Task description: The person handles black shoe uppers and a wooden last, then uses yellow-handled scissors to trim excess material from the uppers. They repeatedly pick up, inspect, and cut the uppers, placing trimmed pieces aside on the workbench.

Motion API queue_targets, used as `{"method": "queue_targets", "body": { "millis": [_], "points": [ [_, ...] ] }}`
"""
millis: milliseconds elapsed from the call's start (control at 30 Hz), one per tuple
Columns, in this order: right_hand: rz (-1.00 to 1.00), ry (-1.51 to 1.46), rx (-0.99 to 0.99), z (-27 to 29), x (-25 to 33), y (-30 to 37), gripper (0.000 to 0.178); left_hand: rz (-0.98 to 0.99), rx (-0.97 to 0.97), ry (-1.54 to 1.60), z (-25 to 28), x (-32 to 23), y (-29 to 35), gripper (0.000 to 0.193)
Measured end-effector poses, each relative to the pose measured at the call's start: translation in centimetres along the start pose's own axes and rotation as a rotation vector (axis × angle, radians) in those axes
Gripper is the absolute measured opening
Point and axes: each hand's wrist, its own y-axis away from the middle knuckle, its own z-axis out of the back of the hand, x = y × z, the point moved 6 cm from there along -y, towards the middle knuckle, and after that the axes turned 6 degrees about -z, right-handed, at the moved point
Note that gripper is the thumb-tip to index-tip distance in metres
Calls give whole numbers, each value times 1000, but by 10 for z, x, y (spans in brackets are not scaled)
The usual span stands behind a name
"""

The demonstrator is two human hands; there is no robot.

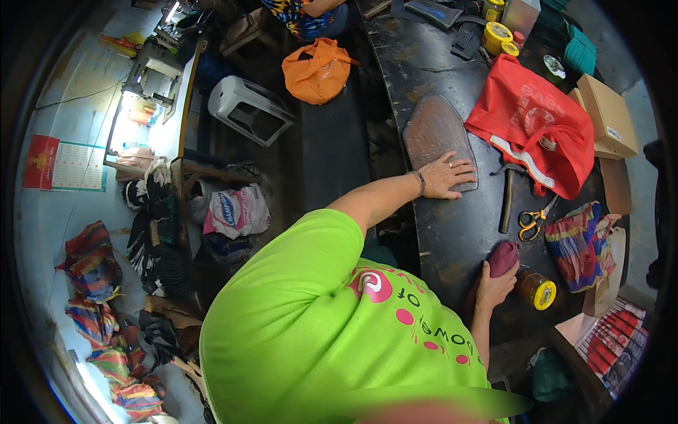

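Note:
My left hand (448,175), with a ring and a wristband, lies flat with fingers spread on the near end of a worn brown slab (434,131). The slab is rounded at its far end and rests on the dark table (439,233). Closer to my body, my right hand (496,285) is closed around a rounded maroon thing (503,257), partly hidden by the hand; its kind I cannot make out. Beside that hand a jar with a yellow lid (543,294) lies tilted. A hammer (506,201) and orange-handled scissors (535,220) lie between the slab and the jar.
A red bag (533,120) spreads over the table beyond the hammer, near cardboard boxes (606,116). A striped cloth bundle (579,247) lies at the right. Yellow-lidded tubs (497,35) stand farther back. Left of the table are an orange bag (318,71) and a grey plastic stool (248,109).

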Motion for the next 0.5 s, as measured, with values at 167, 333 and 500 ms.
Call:
{"method": "queue_targets", "body": {
  "millis": [167, 333, 500],
  "points": [
    [43, -18, -25, 1, 1, 0, 94, 183, -123, -72, -5, -16, 12, 61],
    [30, -12, -9, 2, 2, 0, 94, 181, -149, -147, -9, -14, 14, 58],
    [11, 31, -13, 2, 2, 0, 94, 200, -177, -127, -8, -14, 11, 57]
  ]
}}
